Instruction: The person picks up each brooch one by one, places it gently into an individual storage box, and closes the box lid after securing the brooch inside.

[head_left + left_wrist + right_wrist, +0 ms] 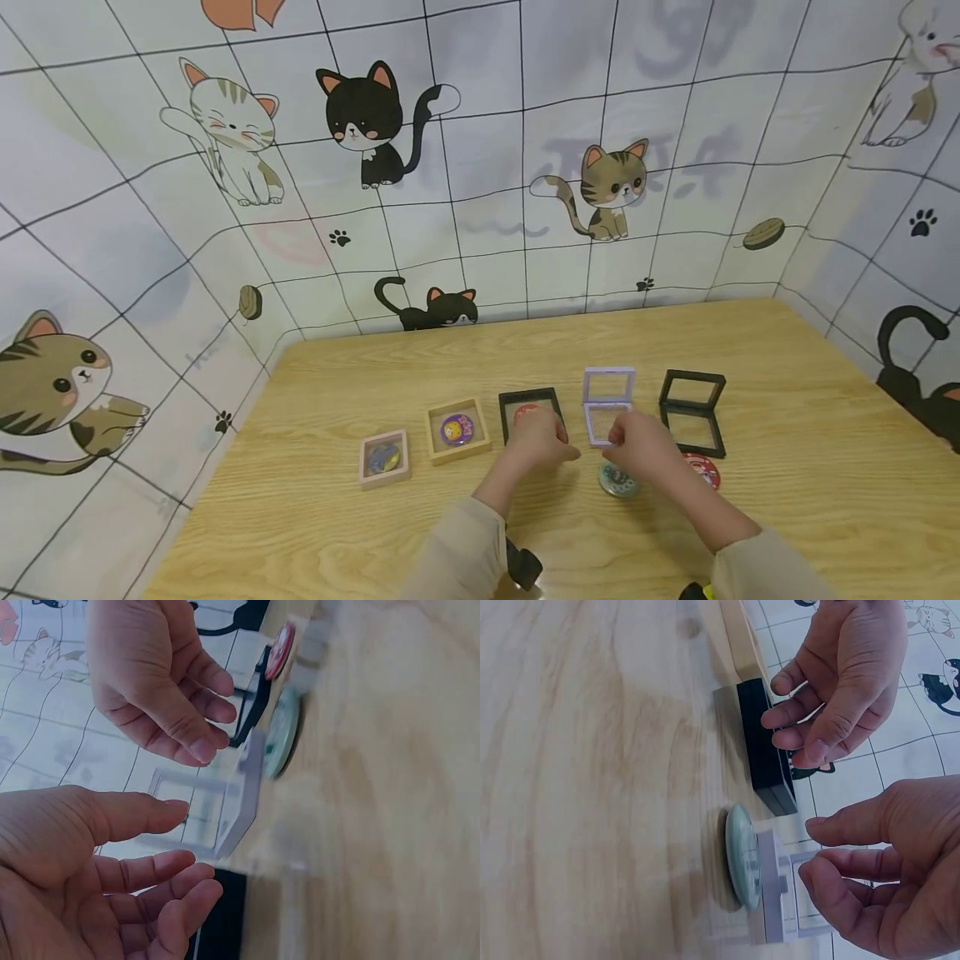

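My left hand (536, 442) hovers over the near part of a black display frame (528, 396) that has a red round badge inside. Thumb and fingers of that hand (120, 862) are apart, with nothing between them. Just right of it, my right hand (643, 446) is above the near edge of a lilac frame (609, 385), which stands unfolded. Its fingers (840, 889) are loosely bent and hold nothing. On the table before the lilac frame lies a green round badge (618, 480), partly covered by the right hand in the head view.
An unfolded black frame (692, 408) stands at the right, a red badge (703, 470) in front of it. Leftward are a light wooden frame (432, 437) around a purple badge (457, 429) and a pink frame (363, 467) around a blue-yellow badge. Cat-print cloth (487, 242) hangs behind the table.
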